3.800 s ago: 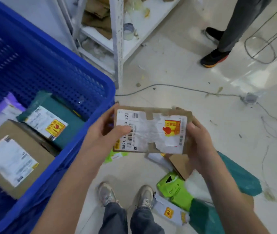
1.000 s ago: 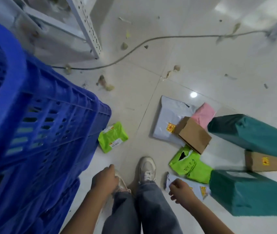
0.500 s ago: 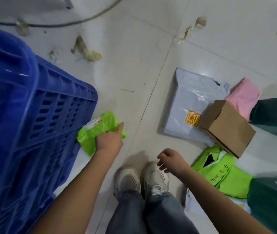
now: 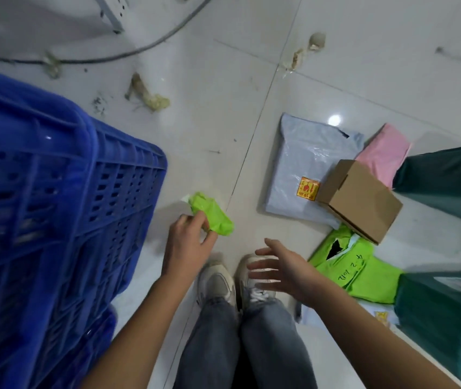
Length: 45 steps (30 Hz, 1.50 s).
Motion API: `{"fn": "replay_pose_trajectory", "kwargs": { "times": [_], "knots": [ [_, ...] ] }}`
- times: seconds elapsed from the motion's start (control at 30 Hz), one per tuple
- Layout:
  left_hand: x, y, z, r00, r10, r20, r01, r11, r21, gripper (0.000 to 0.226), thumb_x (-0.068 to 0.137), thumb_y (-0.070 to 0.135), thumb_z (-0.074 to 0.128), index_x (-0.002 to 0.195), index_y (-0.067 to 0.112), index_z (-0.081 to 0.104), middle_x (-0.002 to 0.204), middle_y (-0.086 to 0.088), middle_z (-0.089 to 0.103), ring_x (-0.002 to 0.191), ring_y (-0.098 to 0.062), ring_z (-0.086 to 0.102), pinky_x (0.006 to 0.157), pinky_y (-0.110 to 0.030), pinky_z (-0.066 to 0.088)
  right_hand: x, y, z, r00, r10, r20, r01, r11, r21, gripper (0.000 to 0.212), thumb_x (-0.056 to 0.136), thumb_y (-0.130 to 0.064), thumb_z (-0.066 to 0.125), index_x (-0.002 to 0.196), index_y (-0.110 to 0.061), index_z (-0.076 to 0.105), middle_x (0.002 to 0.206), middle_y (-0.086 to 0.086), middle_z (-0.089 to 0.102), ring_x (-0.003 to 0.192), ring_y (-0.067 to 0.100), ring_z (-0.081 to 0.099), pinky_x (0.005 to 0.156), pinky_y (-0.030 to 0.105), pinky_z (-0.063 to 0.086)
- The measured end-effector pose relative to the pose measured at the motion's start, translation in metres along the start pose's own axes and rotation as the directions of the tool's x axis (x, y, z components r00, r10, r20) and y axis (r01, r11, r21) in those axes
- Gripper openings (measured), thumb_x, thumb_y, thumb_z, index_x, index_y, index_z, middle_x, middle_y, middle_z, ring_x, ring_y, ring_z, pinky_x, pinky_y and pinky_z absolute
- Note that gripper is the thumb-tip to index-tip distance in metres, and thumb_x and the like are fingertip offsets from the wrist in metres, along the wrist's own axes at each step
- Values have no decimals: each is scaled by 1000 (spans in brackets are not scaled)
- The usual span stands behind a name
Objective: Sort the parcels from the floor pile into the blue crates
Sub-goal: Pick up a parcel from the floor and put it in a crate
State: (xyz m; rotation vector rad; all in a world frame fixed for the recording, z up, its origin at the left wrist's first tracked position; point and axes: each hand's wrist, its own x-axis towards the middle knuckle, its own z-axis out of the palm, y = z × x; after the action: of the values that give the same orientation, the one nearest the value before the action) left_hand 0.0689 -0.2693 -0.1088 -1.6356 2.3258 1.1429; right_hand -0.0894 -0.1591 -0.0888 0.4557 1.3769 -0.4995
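One small crumpled lime-green plastic parcel (image 4: pixel 212 217) is pinched by the left hand (image 4: pixel 187 245) beside the big blue plastic crate (image 4: pixel 63 197), the right hand (image 4: pixel 282 269) is held spread and empty, and many parcels are left on the white tiled floor (image 4: pixel 209 113).

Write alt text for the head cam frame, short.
A person's left hand grips a small lime-green parcel beside a blue crate; the right hand hovers open over their shoes. More parcels lie on the tiled floor to the right.

Left hand (image 4: pixel 188 242) reaches low with bare forearm extended, fingers curled in a pinching grip, right hand (image 4: pixel 282 269) hovers spread and relaxed, palm turned inward, bare forearm angled in from lower right
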Motion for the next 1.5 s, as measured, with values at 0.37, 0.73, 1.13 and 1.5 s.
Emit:
{"fn": "replay_pose_trajectory", "kwargs": {
  "times": [0.37, 0.73, 1.13, 1.5],
  "knots": [
    [-96, 156, -99, 956, 232, -180, -273, 929, -250, 11, 70, 25, 57, 79, 26, 51, 72, 0, 63, 76, -13, 50, 65, -30, 43, -176, -70, 21, 896, -440, 61, 338, 764, 549, 29, 91, -11, 50, 119, -6, 59, 102, 13, 71, 81, 23, 71, 71, 35, 59],
    [-103, 240, -266, 994, -107, 37, 81, 448, -891, 51, 59, 37, 74, 105, 28, 52, 99, 11, 67, 81, 6, 67, 65, -11, 52, -354, -99, 43, 662, -697, 274, 703, 705, 96, 34, 71, -8, 66, 102, -20, 62, 97, 3, 75, 86, 19, 72, 68, 29, 59],
    [-172, 240, -344, 914, -311, -262, -119, 411, -904, 40, 63, 29, 80, 95, 32, 56, 90, 15, 71, 78, -2, 70, 59, -14, 53, -423, -89, 115, 594, -704, 390, 804, 505, -313, 21, 71, -25, 71, 92, -30, 70, 92, -1, 76, 80, 17, 74, 60, 20, 56],
    [-187, 137, -473, 657, -532, -534, -164, 590, -790, 37, 78, 24, 73, 103, 32, 46, 80, 17, 59, 65, 14, 59, 56, -4, 45, -447, -100, 295, 453, -690, 564, 865, 188, -465, 14, 80, -28, 65, 92, -21, 67, 87, -3, 73, 78, 9, 66, 68, 28, 52]
  ]
}}
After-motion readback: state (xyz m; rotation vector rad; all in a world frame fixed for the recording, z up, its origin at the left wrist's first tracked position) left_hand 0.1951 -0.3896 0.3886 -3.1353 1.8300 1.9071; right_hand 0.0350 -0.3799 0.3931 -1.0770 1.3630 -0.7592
